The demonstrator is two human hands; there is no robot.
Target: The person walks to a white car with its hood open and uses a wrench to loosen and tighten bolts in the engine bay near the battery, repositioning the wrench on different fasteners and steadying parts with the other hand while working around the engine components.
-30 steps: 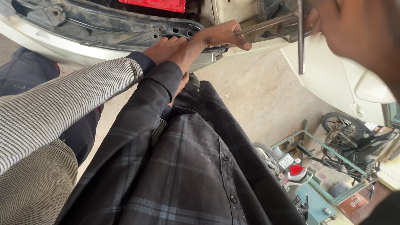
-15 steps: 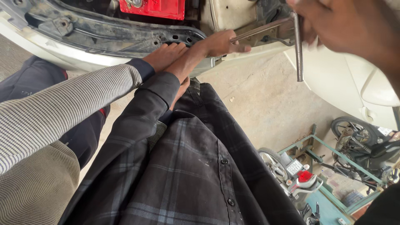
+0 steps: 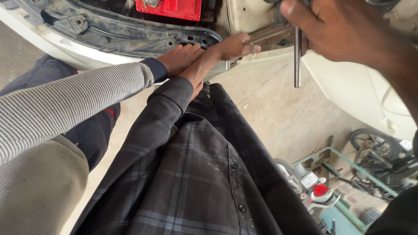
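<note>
Head view. The right hand (image 3: 348,28), at upper right and close to the lens, has its grip wrapped around the upper part of a metal rod (image 3: 297,61). The rod's long axis runs vertically in the frame; its free lower end points straight down toward the concrete floor (image 3: 278,109), and its upper end is hidden inside the fingers.

The left hand (image 3: 233,45), in a dark plaid sleeve, reaches forward to the white car body edge (image 3: 65,50). Its fingers are curled onto a flat metal strip (image 3: 270,32) that lies slightly tilted, rising to the right. How firmly the grip is pressed together cannot be told.

Just beside it on the left, touching the same edge, lies a second person's hand (image 3: 180,56), in a grey striped sleeve (image 3: 74,102), fingers spread flat over the black engine bay frame (image 3: 130,37). A red block (image 3: 172,8) sits above the frame. Parked scooters (image 3: 383,152) stand at lower right, well apart from the hands.
</note>
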